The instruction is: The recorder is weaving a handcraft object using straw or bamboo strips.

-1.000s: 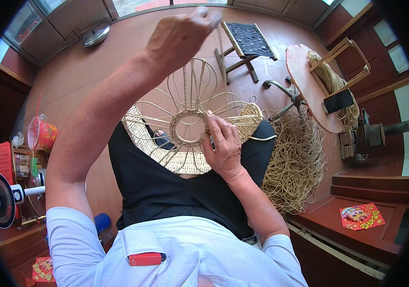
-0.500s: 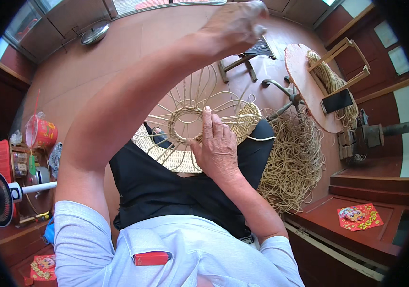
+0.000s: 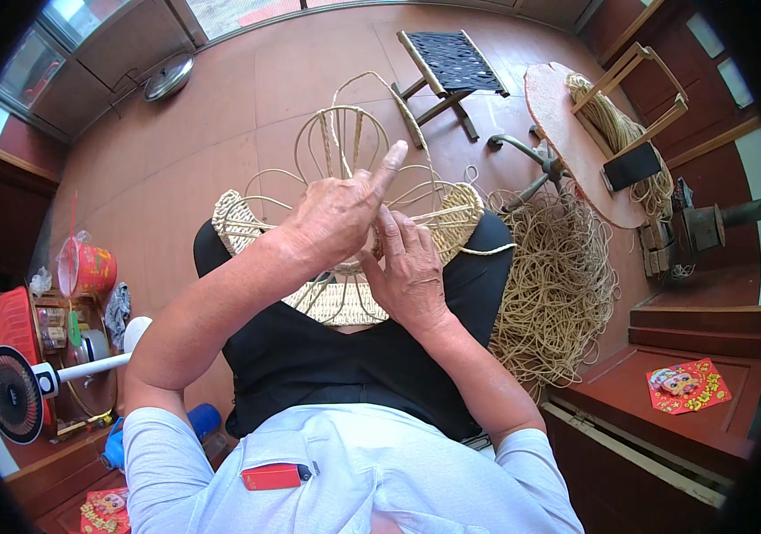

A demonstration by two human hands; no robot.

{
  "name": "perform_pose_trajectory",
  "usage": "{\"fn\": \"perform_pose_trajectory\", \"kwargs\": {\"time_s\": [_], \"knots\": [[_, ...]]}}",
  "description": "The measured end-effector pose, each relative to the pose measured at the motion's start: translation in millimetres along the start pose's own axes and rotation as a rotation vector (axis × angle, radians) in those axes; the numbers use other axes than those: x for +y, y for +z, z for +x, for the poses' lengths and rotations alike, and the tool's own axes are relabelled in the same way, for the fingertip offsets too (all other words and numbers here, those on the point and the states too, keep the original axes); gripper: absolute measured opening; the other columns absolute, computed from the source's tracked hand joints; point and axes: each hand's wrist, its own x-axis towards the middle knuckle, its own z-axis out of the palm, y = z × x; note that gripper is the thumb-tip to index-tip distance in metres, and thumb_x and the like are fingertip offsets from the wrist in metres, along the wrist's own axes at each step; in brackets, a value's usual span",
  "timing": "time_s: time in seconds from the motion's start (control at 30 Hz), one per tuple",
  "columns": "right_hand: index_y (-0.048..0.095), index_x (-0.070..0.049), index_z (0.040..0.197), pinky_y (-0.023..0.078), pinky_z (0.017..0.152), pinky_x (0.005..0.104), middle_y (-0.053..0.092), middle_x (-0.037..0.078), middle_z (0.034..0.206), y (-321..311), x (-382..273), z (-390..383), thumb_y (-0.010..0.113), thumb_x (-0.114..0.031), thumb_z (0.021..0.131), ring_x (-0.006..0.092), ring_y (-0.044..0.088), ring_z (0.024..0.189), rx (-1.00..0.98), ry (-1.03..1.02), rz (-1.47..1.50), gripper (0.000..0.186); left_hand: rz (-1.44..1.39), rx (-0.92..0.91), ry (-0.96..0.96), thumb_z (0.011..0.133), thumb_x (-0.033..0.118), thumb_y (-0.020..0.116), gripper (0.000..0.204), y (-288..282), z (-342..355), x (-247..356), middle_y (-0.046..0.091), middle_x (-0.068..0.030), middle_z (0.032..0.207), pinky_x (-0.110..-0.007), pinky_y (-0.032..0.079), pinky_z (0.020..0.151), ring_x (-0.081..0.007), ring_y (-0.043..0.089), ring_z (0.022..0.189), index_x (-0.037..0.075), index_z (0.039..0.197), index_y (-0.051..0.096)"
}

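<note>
Across my lap lies a half-woven wire frame, with panels of pale straw cord on its sides and near edge and bare wire loops at the far side. My right hand presses down on the frame's small woven ring, fingers together on its right side and thumb at its near edge. Over the ring is my left hand, its index finger stretched out and the other fingers curled under, their tips hidden. A loose loop of straw cord arches beyond the hands and comes down behind them. Most of the ring is covered.
A big tangled heap of cord lies right of my knee. Beyond it stands a round-topped table with a cord bundle and a phone. A folding stool stands ahead. A fan and a red bucket are at the left.
My left hand has come down from high at the far side to the ring beside my right hand. The cord now hangs in a loose loop. My right hand stays on the ring.
</note>
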Motion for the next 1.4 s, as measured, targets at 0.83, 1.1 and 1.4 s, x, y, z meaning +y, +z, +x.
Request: {"fn": "perform_pose_trajectory", "kwargs": {"time_s": [0.83, 1.1, 1.4], "knots": [[0.069, -0.017, 0.152, 0.046, 0.109, 0.0461, 0.061, 0.007, 0.143, -7, -12, 16, 0.076, -0.015, 0.092, 0.0278, 0.061, 0.129, 0.166, -0.122, -0.201, 0.06, 0.053, 0.469, -0.13, 0.106, 0.018, 0.079, 0.044, -35, -114, -72, 0.066, -0.0113, 0.081, -0.042, 0.053, 0.066, -0.0286, 0.068, 0.069, 0.012, 0.148, 0.068], [0.067, -0.01, 0.155, 0.047, 0.113, 0.0448, 0.064, 0.008, 0.141, 7, -4, 22, 0.071, -0.008, 0.094, 0.0293, 0.064, 0.132, 0.081, -0.227, -0.099, 0.062, -0.183, 0.412, -0.084, 0.103, 0.012, 0.079, 0.011, -90, -72, -95, 0.065, -0.0108, 0.092, -0.038, 0.052, 0.073, -0.0271, 0.065, 0.078, 0.001, 0.104, 0.076], [0.05, 0.002, 0.166, 0.047, 0.119, 0.0451, 0.054, 0.017, 0.157, 3, -20, 25, 0.069, -0.009, 0.094, 0.0324, 0.057, 0.143, -0.051, -0.187, -0.268, 0.075, 0.227, 0.594, 0.21, 0.109, 0.022, 0.072, 0.014, -77, 43, -66, 0.07, -0.0088, 0.107, -0.044, 0.06, 0.077, -0.0303, 0.073, 0.089, 0.01, 0.116, 0.074]]}}
